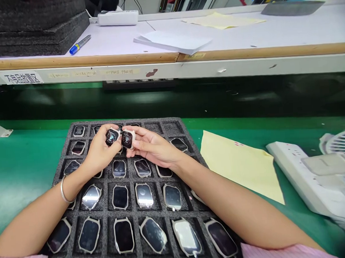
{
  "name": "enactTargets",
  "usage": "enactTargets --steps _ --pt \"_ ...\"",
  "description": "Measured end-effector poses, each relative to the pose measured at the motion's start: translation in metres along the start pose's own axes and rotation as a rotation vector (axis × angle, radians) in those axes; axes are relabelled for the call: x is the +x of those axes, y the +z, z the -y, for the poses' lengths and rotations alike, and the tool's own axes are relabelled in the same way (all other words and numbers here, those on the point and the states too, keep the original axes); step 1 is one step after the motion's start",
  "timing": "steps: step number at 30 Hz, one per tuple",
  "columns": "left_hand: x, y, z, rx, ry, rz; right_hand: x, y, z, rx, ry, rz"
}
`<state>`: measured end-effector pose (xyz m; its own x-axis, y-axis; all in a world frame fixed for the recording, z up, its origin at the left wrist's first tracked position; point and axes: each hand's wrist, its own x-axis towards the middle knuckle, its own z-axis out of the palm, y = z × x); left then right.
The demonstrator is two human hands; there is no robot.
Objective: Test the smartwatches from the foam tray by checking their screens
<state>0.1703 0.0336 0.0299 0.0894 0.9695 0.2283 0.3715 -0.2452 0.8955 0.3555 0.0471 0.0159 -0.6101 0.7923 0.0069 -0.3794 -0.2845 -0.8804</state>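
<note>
My left hand [105, 148] is closed on a smartwatch case [112, 137] with a lit dial on its dark screen. Right beside it, my right hand [150, 146] pinches a second smartwatch case [127, 139], light-framed and also showing a dial, between thumb and fingers. Both are held above the far half of a dark foam tray [105, 226]. Watch cases without straps, such as a black-screened one [123, 235], lie singly in the tray's square pockets. My hands and forearms hide some pockets.
Right of the tray lies a yellow sheet [239, 164], then a white power strip [298, 179] with a plugged-in charger [329, 163]. On the shelf behind are stacked black foam [32, 28], a blue-capped pen [80, 45] and white papers [173, 41].
</note>
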Motion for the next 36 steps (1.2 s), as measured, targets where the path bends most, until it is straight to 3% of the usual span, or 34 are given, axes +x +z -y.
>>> enactTargets --steps 36 --pt "0.0005 -0.0004 -0.0037 -0.014 0.025 0.023 0.0011 -0.0001 0.0004 0.042 -0.058 0.064"
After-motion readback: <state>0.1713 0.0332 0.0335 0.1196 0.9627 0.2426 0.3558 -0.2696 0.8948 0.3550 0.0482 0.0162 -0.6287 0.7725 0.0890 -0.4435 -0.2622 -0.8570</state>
